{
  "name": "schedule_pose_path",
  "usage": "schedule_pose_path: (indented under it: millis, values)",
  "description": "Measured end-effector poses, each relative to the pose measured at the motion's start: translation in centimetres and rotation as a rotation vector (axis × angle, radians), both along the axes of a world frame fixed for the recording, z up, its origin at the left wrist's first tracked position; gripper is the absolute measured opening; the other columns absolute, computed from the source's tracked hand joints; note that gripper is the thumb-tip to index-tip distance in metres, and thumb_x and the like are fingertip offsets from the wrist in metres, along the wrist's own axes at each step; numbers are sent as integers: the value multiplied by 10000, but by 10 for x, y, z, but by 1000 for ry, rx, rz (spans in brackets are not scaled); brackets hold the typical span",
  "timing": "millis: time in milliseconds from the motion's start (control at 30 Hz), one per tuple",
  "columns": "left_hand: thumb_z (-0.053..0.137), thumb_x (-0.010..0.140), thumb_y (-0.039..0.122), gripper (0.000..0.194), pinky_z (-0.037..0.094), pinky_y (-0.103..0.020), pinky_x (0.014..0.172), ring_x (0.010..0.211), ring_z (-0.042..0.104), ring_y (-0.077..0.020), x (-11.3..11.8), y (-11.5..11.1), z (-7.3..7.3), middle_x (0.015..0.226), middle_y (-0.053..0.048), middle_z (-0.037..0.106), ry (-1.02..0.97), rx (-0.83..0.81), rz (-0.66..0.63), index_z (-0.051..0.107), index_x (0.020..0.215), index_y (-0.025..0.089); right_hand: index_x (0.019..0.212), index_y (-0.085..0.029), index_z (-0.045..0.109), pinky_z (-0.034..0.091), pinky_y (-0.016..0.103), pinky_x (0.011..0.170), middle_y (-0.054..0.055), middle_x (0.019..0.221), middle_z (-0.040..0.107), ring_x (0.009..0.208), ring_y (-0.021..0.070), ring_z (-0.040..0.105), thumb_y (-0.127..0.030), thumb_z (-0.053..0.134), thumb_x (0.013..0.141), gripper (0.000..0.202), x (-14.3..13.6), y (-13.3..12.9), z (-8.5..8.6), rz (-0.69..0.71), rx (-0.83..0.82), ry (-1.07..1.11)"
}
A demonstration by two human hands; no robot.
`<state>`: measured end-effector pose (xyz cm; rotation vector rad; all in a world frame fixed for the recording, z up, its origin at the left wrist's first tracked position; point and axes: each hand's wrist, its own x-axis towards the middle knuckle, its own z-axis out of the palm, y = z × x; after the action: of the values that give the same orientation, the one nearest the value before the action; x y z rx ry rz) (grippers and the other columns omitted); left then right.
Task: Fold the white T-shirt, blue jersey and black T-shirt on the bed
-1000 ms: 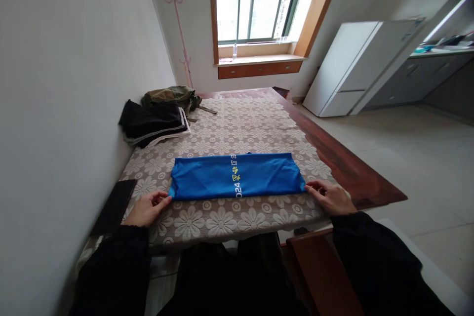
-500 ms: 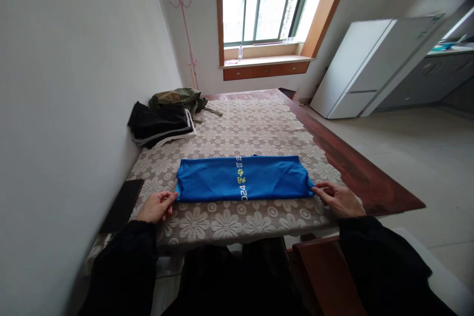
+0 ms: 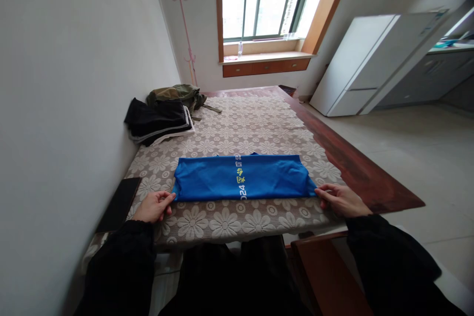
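Blue cloth (image 3: 207, 180) lies folded at the near end of the table (image 3: 365, 177), near corners pinched by left hand (image 3: 153, 206) and right hand (image 3: 343, 200), with black panel (image 3: 118, 205), dark clothes (image 3: 157, 118) and bag (image 3: 173, 94) along the wall (image 3: 74, 84).

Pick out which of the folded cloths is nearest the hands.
The blue cloth, printed white and yellow, its near corners pinched by left hand and right hand; the black-topped folded stack lies farther off, untouched.

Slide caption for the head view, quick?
Left hand and right hand pinch the near corners of a folded blue cloth on a floral tablecloth.
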<state>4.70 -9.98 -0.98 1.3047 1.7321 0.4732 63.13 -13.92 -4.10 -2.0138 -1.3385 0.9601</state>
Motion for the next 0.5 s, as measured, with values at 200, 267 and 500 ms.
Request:
schedule_pose_path:
  millis: [200, 267, 500]
  values:
    - [676, 612, 800, 641, 291, -213, 395, 363, 475, -103, -8, -3, -3, 603, -23, 704, -21, -38, 7, 635, 816, 194, 913, -201, 614, 256, 242, 395, -9, 545, 639, 371, 91, 413, -752, 743, 621, 636, 5, -4, 0, -8, -94, 158]
    - [679, 608, 800, 647, 295, -214, 397, 368, 485, -107, -7, -3, -1, 619, -29, 714, -25, -49, 13, 641, 831, 193, 957, -203, 611, 244, 249, 385, 1, 580, 663, 351, 87, 397, -771, 722, 637, 661, 3, -5, 2, 9, -107, 188]
    - [667, 630, 790, 615, 301, -220, 409, 369, 490, -113, -8, -2, 2, 601, -33, 709, 5, -45, -5, 640, 783, 195, 822, -195, 664, 285, 248, 408, 27, 563, 678, 386, 110, 452, -794, 637, 706, 611, 0, -2, 8, 57, -127, 1]
